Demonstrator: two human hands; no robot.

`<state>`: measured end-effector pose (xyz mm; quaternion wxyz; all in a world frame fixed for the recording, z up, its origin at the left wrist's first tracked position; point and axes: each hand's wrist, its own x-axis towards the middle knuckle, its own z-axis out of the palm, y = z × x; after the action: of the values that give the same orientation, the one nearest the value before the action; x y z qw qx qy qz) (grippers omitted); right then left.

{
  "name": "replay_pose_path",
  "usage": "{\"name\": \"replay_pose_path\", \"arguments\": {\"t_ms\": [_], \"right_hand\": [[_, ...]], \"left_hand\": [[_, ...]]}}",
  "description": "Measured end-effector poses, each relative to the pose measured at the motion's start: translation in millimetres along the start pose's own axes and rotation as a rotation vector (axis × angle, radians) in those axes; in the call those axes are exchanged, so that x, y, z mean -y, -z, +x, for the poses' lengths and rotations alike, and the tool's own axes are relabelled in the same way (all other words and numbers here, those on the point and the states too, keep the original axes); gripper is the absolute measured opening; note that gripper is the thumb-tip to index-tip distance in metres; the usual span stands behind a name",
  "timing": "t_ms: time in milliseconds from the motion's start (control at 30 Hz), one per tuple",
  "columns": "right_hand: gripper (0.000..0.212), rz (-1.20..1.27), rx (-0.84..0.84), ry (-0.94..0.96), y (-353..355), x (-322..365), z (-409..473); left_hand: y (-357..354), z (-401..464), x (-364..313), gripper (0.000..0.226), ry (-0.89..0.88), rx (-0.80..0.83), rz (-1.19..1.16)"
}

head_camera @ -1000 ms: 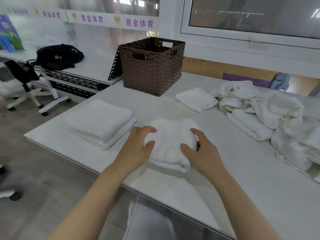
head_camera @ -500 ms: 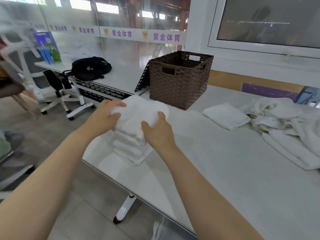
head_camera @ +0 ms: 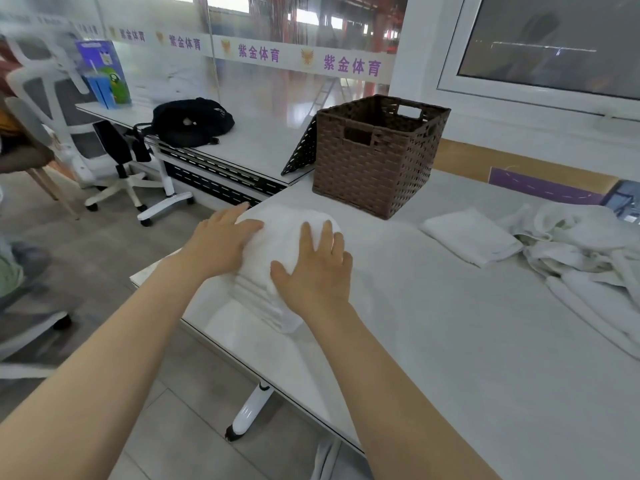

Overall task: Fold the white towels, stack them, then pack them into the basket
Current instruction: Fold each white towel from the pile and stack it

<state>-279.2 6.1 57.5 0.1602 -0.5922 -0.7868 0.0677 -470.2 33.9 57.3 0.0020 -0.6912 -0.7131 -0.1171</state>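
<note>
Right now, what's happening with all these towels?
A person is folding white towels for packing. Both hands, left hand and right hand, press flat on a stack of folded towels near the table corner. The brown wicker basket stands behind it. One folded towel and a pile of unfolded towels lie to the right.

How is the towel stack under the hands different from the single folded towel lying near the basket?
The towel stack is several folded layers high; the single folded towel lies low and flat. The stack sits at the table's near left corner with the left hand and right hand resting flat on it; the single towel lies untouched, right of the basket. Both are white and folded.
</note>
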Motion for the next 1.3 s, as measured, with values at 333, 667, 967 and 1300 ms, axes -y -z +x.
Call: {"name": "replay_pose_path", "arguments": {"t_ms": [333,667,967,1300], "right_hand": [[0.072,0.017,0.195,-0.027,-2.4,-13.2,11.1],[0.059,0.489,0.183,0.144,9.6,-90.4,-28.5],[0.056,0.272,0.107,-0.128,3.3,-221.3,-79.3],[0.051,0.128,-0.044,-0.227,11.0,-312.4,-71.3]], "left_hand": [[-20.8,-9.2,-18.1,0.086,-0.092,0.072,-0.121],[8.0,-7.3,-60.2,0.064,0.086,0.213,-0.111],[-16.8,-28.5,-184.7,0.051,-0.241,0.057,-0.264],[-116.3,-17.3,-280.1,0.049,-0.303,0.174,-0.297]]}}
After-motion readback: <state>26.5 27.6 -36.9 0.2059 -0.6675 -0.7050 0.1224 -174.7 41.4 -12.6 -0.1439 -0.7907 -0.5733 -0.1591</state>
